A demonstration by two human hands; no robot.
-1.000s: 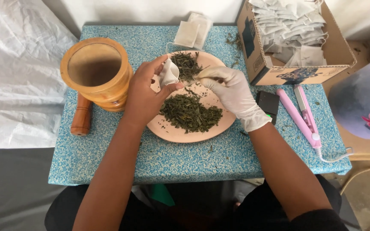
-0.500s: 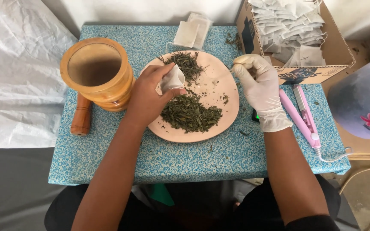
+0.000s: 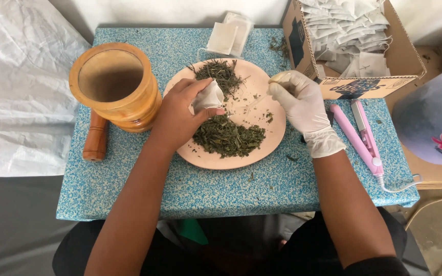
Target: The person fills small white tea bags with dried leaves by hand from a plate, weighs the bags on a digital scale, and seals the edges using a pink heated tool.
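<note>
Small white sachet [image 3: 207, 97] pinched in left hand [image 3: 180, 115] fingers above plate [image 3: 262, 145]

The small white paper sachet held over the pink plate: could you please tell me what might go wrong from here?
1. The small white paper sachet, pinched in the bare left hand, could tip and shed dried green herbs past the round pink plate.
2. The gloved right hand sits at the plate's edge; its sleeve-side wrist might nudge the pink flat-iron sealer beside it.

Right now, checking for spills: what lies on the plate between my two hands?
In the head view, a bare strip of plate with scattered herb flakes separates the left hand from the gloved right hand.
</note>
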